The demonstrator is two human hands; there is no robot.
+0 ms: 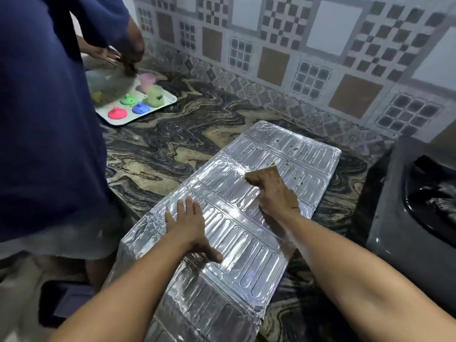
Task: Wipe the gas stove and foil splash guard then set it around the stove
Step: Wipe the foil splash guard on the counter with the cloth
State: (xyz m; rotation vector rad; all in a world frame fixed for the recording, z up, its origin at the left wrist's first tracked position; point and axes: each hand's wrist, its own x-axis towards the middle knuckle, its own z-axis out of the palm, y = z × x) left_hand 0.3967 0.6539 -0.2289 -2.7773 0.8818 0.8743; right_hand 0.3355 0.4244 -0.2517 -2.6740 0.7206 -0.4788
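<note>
The silver foil splash guard (246,233) lies flat on the marble counter, running from the near edge toward the tiled wall. Brown specks dot its far panel. My left hand (191,223) rests flat on the guard with fingers spread, pressing it down. My right hand (274,191) is closed around a brown cloth (256,177) and presses it on the foil's middle panel. The black gas stove (414,206) stands at the right edge, only partly in view.
Another person in a dark blue shirt (49,107) stands at the left, hands working over a white tray (148,114) of coloured cups. The marble counter (172,144) meets the patterned tile wall (296,58) behind.
</note>
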